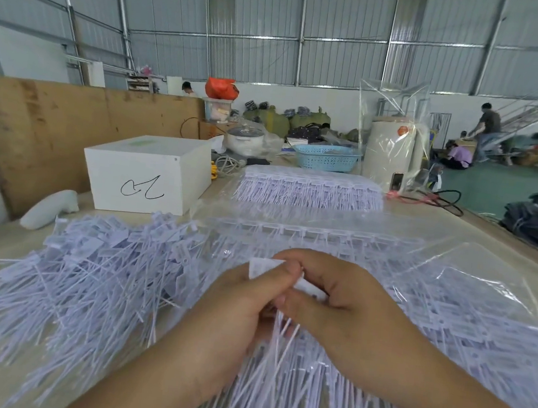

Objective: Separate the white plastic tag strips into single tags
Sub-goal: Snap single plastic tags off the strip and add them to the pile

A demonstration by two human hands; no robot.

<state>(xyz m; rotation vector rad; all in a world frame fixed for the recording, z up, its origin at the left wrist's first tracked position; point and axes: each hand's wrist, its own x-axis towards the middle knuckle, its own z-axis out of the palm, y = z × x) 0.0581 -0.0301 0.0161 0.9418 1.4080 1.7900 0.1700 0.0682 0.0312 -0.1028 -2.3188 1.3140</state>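
Tag strip (282, 273) was pinched at its flat heads between left hand (236, 313) and right hand (332, 313). It looked light and springy; gripping adjoining heads seemed best.

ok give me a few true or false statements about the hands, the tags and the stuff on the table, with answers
1. Both hands pinch the same white tag strip. True: the left hand and right hand meet on it.
2. The loose pile of single tags lies to the person's right. False: it lies to the left.
3. The white box bears a black scribble. True.
4. The basket behind the stacked strips is red. False: it is blue.
5. The left hand is resting flat on the table. False: its fingers curl round the strip.
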